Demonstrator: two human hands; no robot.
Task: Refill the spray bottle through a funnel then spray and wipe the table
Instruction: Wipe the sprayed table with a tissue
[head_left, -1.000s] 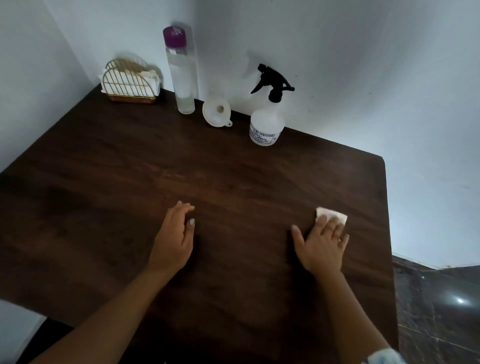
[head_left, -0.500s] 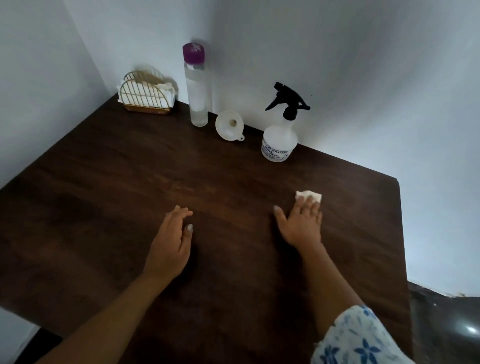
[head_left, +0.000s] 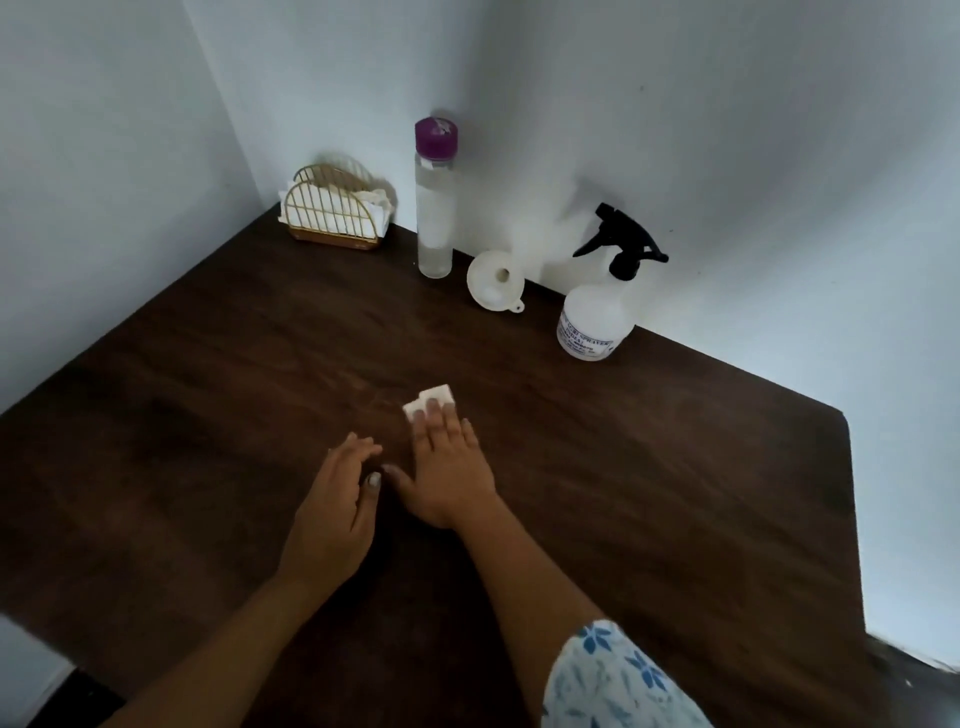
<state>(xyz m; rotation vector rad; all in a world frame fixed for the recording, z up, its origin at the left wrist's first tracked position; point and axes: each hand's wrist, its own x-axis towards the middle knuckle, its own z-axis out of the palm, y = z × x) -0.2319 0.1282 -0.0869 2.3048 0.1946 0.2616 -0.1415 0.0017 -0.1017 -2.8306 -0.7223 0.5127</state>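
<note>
Right hand (head_left: 447, 475) flat, fingers together, pressing tissue (head_left: 434, 401) on table (head_left: 675, 467), spray bottle (head_left: 597, 317) beyond-right; left hand (head_left: 332, 512) flat, empty, just beside.

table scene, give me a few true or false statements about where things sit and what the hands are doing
1. The right hand presses a white tissue flat on the table. True.
2. The funnel sits in the neck of the spray bottle. False: it lies on the table between the tall bottle and the spray bottle.
3. The spray bottle has its black trigger head on. True.
4. The left hand holds the spray bottle. False: it rests empty on the table beside the right hand.
5. The tall bottle has a purple cap. True.
6. The napkin holder stands at the table's right edge. False: it stands in the far left corner.
</note>
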